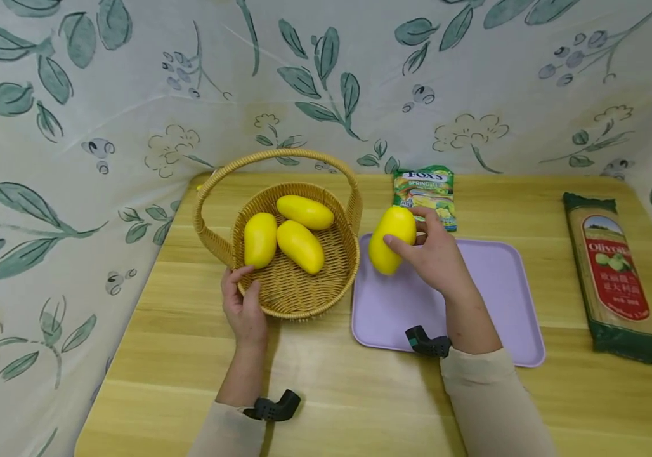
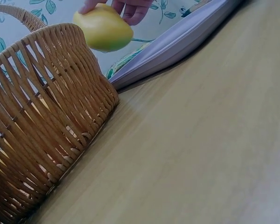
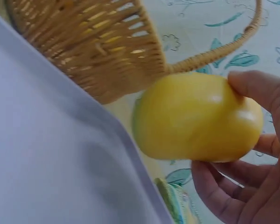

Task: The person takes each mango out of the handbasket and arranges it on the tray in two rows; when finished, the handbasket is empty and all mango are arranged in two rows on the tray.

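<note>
Yellow mango (image 1: 392, 241) up in the air, over the 10–11 o'clock corner of the lilac tray (image 1: 491, 304), at 3 o'clock from the wicker basket (image 1: 303, 295). Right hand (image 1: 431, 254) pinches it, thumb on one side, fingers on the other; right wrist view agrees. Left wrist view has the mango above tray level, past the basket rim.

Left hand (image 1: 244, 311) at the basket's 8 o'clock, fingers curled over the rim, holding it; only a sliver of that hand shows at 8 o'clock in the left wrist view. So hands: right pinching fruit, left gripping basket.

Basket is upright, tall arched handle (image 1: 288, 153) leaning toward 12 o'clock in the head view. Three mangoes inside: upper mango (image 1: 305, 212) near 12 o'clock, side mango (image 1: 260, 240) at 9 o'clock just beside the left fingertips, middle mango (image 1: 300, 246) about central.

Tray lies flat on the wooden surface (image 1: 337, 393), just beside the basket at 3–4 o'clock. Green FOX'S bag (image 1: 424, 190) at 12 o'clock from the tray, partly behind the right hand. Pasta packet (image 1: 617, 273), red label, lies at 3 o'clock, apart from the tray. Leaf-print cloth (image 1: 326, 82) behind at 12. Beige sleeves, black wrist devices on both arms.
</note>
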The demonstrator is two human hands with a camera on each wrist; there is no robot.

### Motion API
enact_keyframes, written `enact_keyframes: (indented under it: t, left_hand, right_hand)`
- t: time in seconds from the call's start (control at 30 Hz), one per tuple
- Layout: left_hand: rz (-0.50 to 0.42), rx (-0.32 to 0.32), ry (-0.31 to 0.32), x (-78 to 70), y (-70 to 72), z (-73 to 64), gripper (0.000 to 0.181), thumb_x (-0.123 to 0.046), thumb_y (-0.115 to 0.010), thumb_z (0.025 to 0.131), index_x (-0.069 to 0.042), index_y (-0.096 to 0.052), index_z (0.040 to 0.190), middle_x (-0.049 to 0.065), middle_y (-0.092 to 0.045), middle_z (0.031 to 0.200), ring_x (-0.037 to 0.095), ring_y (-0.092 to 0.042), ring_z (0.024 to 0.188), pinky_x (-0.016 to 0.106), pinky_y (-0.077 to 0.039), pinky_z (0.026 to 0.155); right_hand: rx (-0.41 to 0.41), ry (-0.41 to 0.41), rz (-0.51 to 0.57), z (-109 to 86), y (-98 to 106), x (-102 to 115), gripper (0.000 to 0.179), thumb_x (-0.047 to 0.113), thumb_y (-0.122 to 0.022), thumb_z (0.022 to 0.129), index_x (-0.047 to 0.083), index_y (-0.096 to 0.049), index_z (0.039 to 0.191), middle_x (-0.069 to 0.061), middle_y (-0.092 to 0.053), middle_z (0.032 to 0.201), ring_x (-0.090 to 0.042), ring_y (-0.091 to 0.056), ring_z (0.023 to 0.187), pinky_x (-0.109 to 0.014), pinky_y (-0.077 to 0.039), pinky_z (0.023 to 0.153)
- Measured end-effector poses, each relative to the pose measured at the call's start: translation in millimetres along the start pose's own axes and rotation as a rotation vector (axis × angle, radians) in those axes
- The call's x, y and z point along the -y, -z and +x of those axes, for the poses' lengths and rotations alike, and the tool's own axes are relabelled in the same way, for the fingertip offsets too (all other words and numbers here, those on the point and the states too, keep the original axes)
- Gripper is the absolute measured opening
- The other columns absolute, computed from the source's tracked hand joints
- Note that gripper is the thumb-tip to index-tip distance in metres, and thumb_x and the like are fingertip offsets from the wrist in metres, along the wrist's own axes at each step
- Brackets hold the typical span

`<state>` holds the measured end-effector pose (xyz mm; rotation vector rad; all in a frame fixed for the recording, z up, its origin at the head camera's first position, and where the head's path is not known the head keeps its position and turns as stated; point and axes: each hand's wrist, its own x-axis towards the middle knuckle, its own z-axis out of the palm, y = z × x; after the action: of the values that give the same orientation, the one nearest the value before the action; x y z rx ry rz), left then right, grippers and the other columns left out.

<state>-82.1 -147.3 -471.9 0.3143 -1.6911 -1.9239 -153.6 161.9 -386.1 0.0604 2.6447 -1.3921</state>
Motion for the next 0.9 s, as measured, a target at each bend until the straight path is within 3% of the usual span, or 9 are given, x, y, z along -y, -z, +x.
enact_keyframes:
  t: [0.13,0.37,0.57,0.9]
  left_hand:
    - [0.0,-0.009,0.017,-1.3,1.2,-1.1,0.029,0.003,-0.051,0.091,0.014,-0.053,0.118,0.015,-0.036,0.159,0.029,-0.023,0.154,0.045,-0.011,0.127]
    - [0.006,-0.015,0.03,-2.2,2.2,-2.1,0.028,0.004,-0.051,0.091,0.013,-0.054,0.117,0.014,-0.035,0.161,0.029,-0.017,0.156,0.046,-0.006,0.128]
    - [0.016,-0.004,0.02,-1.5,2.0,-1.3,0.028,0.004,-0.05,0.091,0.014,-0.054,0.116,0.014,-0.037,0.159,0.026,-0.022,0.154,0.045,-0.01,0.127]
    - [0.012,0.004,0.007,-1.4,0.7,-0.3,0.027,0.005,-0.05,0.091,0.013,-0.054,0.116,0.016,-0.038,0.157,0.027,-0.024,0.153,0.044,-0.012,0.126]
  right_hand:
    - [-0.038,-0.012,0.028,6.0,-13,-2,0.082,0.051,-0.072,0.091,0.025,-0.034,0.158,-0.018,-0.049,0.149,-0.035,-0.06,0.113,-0.043,-0.054,0.087]
    - [-0.093,-0.057,0.021,9.8,-27,-3,0.078,0.055,-0.069,0.092,0.023,-0.038,0.156,-0.018,-0.058,0.141,-0.036,-0.064,0.116,-0.051,-0.055,0.094]
    - [-0.111,-0.03,-0.049,11.3,-35,-5,0.072,0.053,-0.068,0.093,0.02,-0.046,0.153,-0.019,-0.06,0.141,-0.036,-0.068,0.112,-0.049,-0.058,0.089]
    - [-0.141,-0.042,-0.042,16.5,-44,-12,0.069,0.052,-0.066,0.095,0.019,-0.048,0.152,-0.019,-0.063,0.138,-0.035,-0.069,0.111,-0.048,-0.058,0.087]
